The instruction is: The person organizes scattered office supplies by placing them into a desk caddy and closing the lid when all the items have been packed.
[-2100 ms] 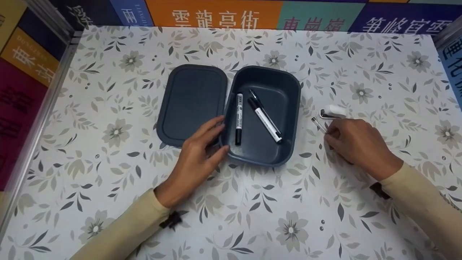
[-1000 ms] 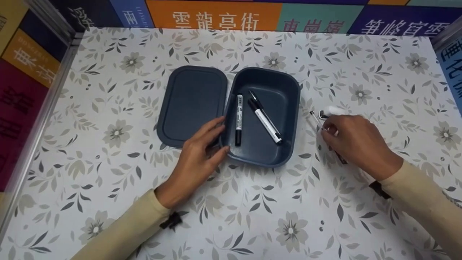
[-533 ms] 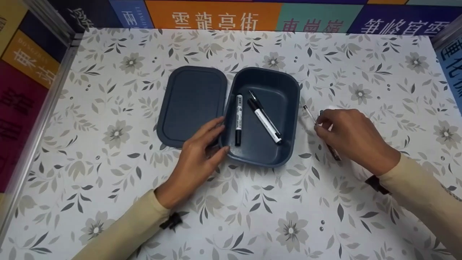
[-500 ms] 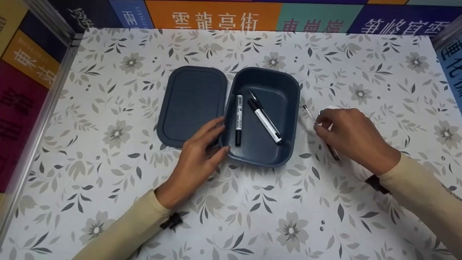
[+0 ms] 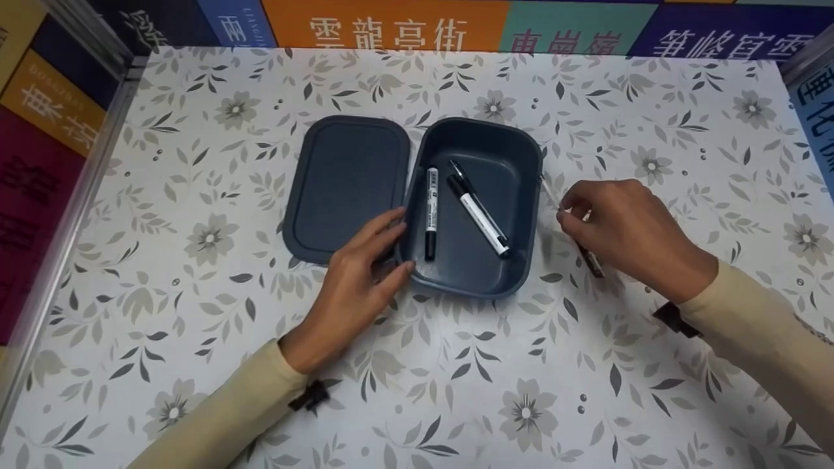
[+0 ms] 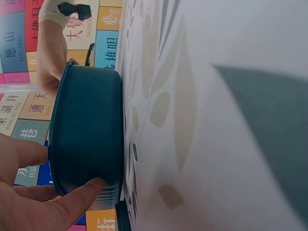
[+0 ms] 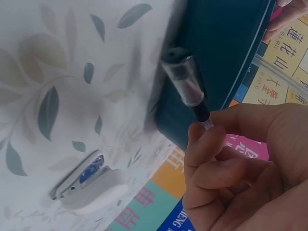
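In the head view, my right hand (image 5: 629, 228) pinches a clear-barrelled pen with black parts (image 5: 549, 193) between thumb and fingers. One end of the pen overlaps the right rim of the dark blue box (image 5: 456, 286). The right wrist view shows the pen (image 7: 185, 84) raised above the table beside the box wall. My left hand (image 5: 355, 280) rests against the box's left side, thumb near its front corner and fingers extended along the wall. Inside the box lie a white marker with a black cap (image 5: 431, 202), a second white-and-black marker (image 5: 483, 225) and a black pen (image 5: 459, 170).
The box's flat dark lid (image 5: 352, 189) lies on the floral tabletop (image 5: 215, 312), left of the box. A white stapler (image 7: 91, 185) shows in the right wrist view; my right hand hides it in the head view. Colourful lettered panels (image 5: 391, 26) border the table.
My right hand has moved up and left with the pen, from beside the stapler to the box's right rim, covering the stapler in the head view. My left hand has stayed put.
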`<state>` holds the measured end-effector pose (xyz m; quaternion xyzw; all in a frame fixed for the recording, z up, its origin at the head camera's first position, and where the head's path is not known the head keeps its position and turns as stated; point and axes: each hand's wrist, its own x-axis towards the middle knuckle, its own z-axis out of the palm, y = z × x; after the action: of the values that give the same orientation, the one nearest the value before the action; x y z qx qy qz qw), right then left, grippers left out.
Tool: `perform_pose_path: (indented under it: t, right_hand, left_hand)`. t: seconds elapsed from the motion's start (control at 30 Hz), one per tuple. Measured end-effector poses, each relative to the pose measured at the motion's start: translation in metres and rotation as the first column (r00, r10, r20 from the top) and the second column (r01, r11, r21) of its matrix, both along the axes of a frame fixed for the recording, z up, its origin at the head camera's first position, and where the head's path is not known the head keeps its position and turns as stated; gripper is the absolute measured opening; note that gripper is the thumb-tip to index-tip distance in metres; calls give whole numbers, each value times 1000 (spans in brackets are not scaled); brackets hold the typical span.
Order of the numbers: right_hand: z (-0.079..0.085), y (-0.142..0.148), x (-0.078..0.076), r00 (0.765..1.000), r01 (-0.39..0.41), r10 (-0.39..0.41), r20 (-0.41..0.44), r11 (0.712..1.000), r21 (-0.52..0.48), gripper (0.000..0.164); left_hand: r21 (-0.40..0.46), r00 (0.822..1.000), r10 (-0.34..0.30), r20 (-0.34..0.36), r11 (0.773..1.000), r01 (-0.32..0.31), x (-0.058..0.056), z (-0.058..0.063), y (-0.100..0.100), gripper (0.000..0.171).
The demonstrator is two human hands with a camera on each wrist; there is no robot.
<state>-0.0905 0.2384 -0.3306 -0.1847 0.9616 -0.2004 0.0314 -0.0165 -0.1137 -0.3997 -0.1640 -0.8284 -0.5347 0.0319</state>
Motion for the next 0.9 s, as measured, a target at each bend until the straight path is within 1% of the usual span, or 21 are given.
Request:
perform_pose_path:
  t: [0.23,0.4,0.73,0.9]
  right_hand:
    - [9,-8,-4,999,-23,23,-30,1000,7,14]
    - [12,-16,-5,998,-47,47,-36,999,8,15]
    - [14,-28,-9,996,-91,91,21,996,-3,14]
    - [16,-32,-12,994,-106,106,24,994,-6,14]
  left_hand:
    - [-12,1000,0,-11,1000,0,0,1,0,53]
    - [-10,1000,4,-15,1000,-4,0,1,0,55]
    - [4,1000,2,-13,1000,-2,0,0,0,54]
    - [5,1000,-1,-8,1000,1,1,2,1,54]
